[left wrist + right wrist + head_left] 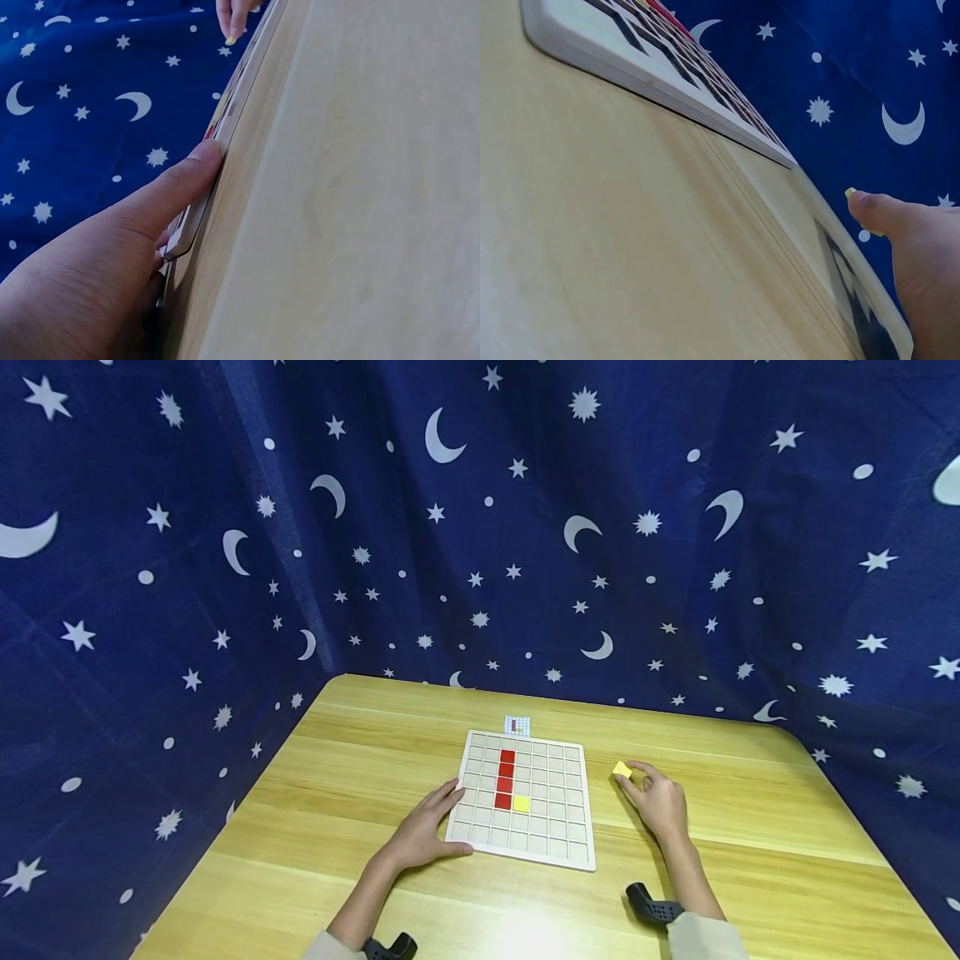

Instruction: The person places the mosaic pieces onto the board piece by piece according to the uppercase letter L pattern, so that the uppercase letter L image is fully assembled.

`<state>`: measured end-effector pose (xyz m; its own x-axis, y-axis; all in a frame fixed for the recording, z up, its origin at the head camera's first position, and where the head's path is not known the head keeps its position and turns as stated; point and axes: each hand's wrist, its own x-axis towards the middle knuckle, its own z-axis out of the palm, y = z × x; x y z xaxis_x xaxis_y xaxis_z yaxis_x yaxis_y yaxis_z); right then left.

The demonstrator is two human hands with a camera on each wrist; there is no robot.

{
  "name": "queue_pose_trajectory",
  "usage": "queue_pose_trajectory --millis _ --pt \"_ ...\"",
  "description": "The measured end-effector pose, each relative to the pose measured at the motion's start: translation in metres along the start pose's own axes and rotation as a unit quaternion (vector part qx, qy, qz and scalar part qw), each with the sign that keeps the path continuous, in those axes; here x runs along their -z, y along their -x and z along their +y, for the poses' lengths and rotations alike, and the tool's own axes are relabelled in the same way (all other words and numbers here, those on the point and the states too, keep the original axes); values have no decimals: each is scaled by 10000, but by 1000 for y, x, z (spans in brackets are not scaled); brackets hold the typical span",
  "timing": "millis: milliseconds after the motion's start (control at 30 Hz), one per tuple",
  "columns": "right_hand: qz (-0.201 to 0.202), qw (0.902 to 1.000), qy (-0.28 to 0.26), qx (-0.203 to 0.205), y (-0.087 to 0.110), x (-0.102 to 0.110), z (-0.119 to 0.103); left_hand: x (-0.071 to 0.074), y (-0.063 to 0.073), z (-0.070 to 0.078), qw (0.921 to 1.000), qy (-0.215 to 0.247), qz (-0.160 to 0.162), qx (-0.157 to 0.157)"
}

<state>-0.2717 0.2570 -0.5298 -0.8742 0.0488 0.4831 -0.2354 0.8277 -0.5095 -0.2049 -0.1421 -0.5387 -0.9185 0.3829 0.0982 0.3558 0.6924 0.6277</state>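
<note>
A white grid board (482, 836) with square cells lies on the table. A column of red square tiles (506, 770) fills cells left of its middle, and one yellow tile (521, 803) sits right of the lowest red one. My left hand (422, 835) rests at the board's near left corner, fingers along the left edge, thumb (180, 180) touching the near edge. To the right of the board, my right hand (660, 806) pinches another yellow tile (621, 769) between thumb and fingers, above the table. In the right wrist view the thumb (881, 211) hides most of that tile.
A small printed card (517, 725) with a grid pattern lies just behind the board's far edge. The wooden table (360, 735) extends on both sides. A dark blue curtain (525, 527) with moons and stars hangs behind and to the sides. Black straps (651, 907) sit on the wrists.
</note>
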Motion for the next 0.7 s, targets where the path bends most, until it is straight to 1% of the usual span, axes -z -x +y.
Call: queue_pose_trajectory --millis 200,433,600,700 --pt "193 9998 -100 31 -2 1 -3 0 0 -1 10000 -37 18 -27" --pt "367 9987 -339 82 -5 2 -12 -1 0 -1 10000 -6 31 -67" --pt "492 9973 -485 257 -7 0 -21 -1 1 -1 10000 10 19 -71" --pt "528 9954 -678 418 -8 0 -28 0 0 -1 10000 25 23 -67"
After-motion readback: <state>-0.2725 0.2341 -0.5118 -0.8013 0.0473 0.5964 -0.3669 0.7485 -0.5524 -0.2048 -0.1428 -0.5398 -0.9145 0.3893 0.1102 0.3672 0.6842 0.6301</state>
